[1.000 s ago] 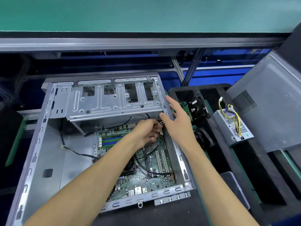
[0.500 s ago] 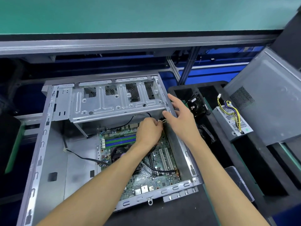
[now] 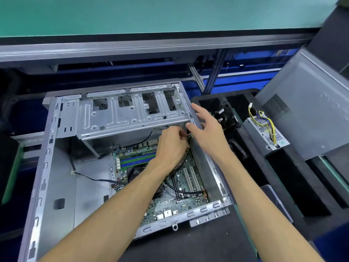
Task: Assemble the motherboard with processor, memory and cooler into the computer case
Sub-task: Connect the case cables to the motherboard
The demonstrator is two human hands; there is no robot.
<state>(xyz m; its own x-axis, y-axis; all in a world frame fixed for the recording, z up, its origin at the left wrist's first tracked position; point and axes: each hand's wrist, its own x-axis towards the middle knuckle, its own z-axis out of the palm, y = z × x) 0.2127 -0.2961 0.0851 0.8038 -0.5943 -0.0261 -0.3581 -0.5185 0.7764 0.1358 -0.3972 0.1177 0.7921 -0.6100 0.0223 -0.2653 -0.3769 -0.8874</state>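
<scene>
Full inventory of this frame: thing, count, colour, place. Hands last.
computer case: 1, grey metal, open, lying centre-left
drive cage: 1, silver, across the case's far end
motherboard: 1, green, inside the case, near-right part
memory sticks: number unclear, blue and green, far part of the board
black cable: 1, looped over the board
foam tray: 1, black, right of the case
power supply: 1, grey with yellow wires, on the tray
side panel: 1, grey, leaning far right
left hand: pinches a small connector near the case's right wall
right hand: fingers straight, at the right wall's rim
</scene>
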